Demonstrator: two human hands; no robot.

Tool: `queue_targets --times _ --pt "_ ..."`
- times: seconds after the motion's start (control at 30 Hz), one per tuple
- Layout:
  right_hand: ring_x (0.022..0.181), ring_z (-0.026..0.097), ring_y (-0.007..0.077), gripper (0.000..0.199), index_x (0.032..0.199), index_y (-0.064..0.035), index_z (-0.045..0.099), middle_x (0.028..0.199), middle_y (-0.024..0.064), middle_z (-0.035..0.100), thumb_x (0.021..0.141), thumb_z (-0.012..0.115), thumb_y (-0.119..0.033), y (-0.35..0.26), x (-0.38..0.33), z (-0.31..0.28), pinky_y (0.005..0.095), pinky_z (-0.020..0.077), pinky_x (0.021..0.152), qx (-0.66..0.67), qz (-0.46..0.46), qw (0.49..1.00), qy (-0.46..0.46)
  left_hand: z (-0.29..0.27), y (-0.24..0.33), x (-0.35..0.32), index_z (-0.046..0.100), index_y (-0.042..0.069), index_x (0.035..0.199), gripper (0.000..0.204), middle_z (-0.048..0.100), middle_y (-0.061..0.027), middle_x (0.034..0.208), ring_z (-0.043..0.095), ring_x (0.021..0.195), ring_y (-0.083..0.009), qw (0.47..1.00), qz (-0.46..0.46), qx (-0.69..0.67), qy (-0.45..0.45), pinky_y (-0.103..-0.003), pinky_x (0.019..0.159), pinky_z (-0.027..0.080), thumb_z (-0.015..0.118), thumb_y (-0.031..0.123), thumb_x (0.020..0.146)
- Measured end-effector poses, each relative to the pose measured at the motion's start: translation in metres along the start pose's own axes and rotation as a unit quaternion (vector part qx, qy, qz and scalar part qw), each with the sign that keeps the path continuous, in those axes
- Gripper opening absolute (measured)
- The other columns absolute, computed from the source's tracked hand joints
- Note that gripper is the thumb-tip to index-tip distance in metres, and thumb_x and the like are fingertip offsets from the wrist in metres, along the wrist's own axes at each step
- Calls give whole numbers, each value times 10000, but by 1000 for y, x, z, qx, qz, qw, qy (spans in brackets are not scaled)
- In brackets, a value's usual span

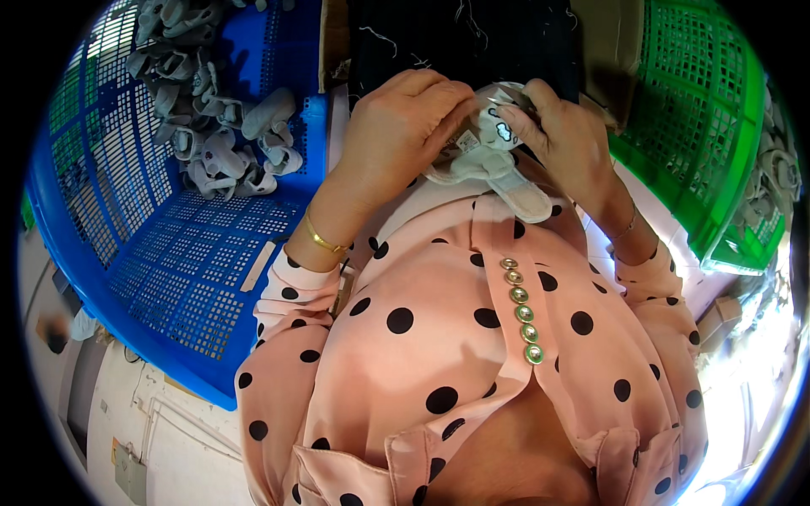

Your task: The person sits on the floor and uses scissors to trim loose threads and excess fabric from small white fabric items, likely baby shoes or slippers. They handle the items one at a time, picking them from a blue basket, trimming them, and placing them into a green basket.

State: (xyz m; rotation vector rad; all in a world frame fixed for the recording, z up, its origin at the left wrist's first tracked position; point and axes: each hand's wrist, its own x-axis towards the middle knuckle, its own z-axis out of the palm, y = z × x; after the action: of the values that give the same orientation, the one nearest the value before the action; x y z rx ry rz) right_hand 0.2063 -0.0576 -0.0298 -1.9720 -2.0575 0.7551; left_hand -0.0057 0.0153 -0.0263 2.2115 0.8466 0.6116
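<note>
Between my hands, close in front of my polka-dot shirt, is a small white shoe upper [498, 126]. It has a dark-outlined patch with a pale blue middle, a white label inside and a loose strap [523, 198] hanging toward me. My left hand [409, 122] is closed on its left side, fingers curled and partly hidden behind the back of the hand. My right hand [561, 131] pinches at its right edge with thumb and forefinger. A small pale pointed tip shows by the right thumb; I cannot make out what it belongs to.
At left stands a large blue plastic basket [181, 261] with several grey shoe uppers [224, 156] piled at its far side. A green basket [683, 160] is at right, with more grey pieces [768, 177] beyond its wall. Dark cloth [464, 42] strewn with thread ends lies beyond my hands.
</note>
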Motion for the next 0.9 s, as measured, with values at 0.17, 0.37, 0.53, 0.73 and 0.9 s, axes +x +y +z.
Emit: queue_targets --times 0.17,0.37,0.53,0.73,0.9 --pt "550 620 337 488 854 -38 512 602 151 604 944 535 -517 -1 0 0 409 469 457 -6 8 1000 -2 -8 -15 0 638 21 1011 259 678 -41 804 658 701 -110 863 -321 -381 83 -228 615 537 519 251 1022" --pt "531 612 326 484 852 -37 519 598 148 597 931 559 -513 1 1 4 396 464 446 12 -15 1000 24 -10 5 -3 655 38 1129 258 690 -66 882 665 803 -142 978 -171 -117 -21 -240 692 524 670 180 915" --pt "506 602 280 452 846 -55 527 575 106 581 897 613 -496 -7 0 -2 358 463 447 -46 -61 996 37 -11 1 0 702 12 1077 241 685 -28 858 634 780 -88 905 -317 -262 -104 -219 694 509 660 202 936" --pt "492 594 252 432 815 -77 525 568 79 578 877 634 -491 -14 3 -4 336 464 452 -108 -89 989 52 -11 -16 -6 702 7 1065 259 698 -14 873 628 777 -63 789 -406 -440 -140 -207 736 500 642 233 954" --pt "493 596 251 432 810 -79 527 566 76 579 879 631 -492 -19 4 -5 332 473 464 -112 -80 989 48 -10 -17 -9 697 10 1087 260 709 -23 892 642 769 -73 752 -421 -490 -130 -214 726 504 644 222 947"
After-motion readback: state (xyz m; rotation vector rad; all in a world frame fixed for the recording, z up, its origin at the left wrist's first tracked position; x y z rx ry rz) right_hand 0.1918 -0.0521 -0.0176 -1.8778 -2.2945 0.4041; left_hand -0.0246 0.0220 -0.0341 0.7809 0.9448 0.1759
